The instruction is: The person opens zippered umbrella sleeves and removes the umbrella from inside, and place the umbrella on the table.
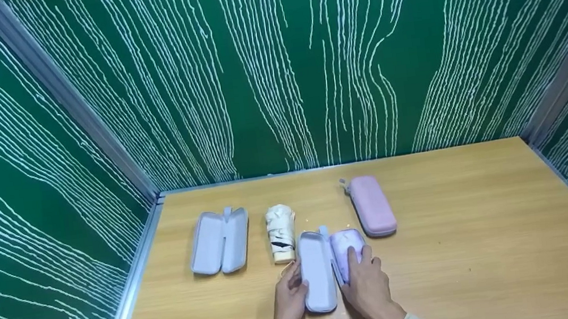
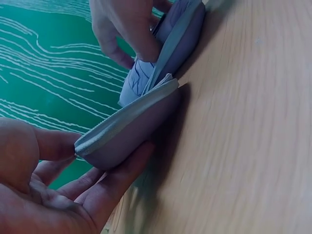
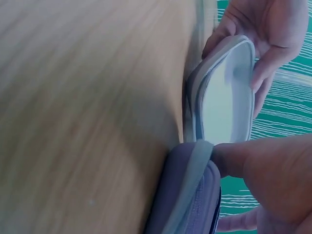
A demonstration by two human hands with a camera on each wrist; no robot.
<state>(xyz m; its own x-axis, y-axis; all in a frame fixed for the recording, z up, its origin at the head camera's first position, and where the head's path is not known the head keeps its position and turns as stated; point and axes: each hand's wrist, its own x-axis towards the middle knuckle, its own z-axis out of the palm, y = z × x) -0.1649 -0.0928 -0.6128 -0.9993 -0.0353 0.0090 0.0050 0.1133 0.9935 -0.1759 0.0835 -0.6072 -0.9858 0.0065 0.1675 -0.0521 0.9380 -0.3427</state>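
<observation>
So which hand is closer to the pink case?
Right: the right hand is just in front of the pink case; the left hand is farther off, in front and leftward.

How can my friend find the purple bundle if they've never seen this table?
On the wooden table, find the open case between the person's left hand and right hand. Look in its right half, partly under the right hand: that's the purple bundle. The cream bundle nearby lies directly on the table, but this one is purple and sits inside a case.
</observation>
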